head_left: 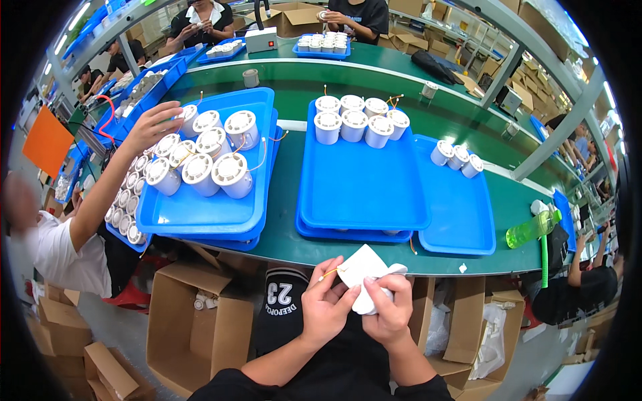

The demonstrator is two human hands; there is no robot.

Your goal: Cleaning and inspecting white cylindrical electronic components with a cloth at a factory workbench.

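Note:
In front of my body, just off the table's near edge, my left hand [325, 304] and my right hand [389, 309] are together, fingers closed around a white cloth-like piece [364, 264]. It has a flat square face, and loose folds hang between the fingers. A thin yellow-orange wire [328, 274] sticks out beside my left fingers; what it joins is hidden. Beyond my hands, a blue tray [364, 194] bears several white round fan-like units [353, 125] with slotted tops and thin wires along its far side.
At left, another person's hand [157, 123] reaches to units on a stacked blue tray [200, 217]. A right-hand tray [458, 220] bears three units. A green bottle [533, 228] lies near the table's right end. Cardboard boxes [194, 327] stand below; a green conveyor [287, 83] runs behind.

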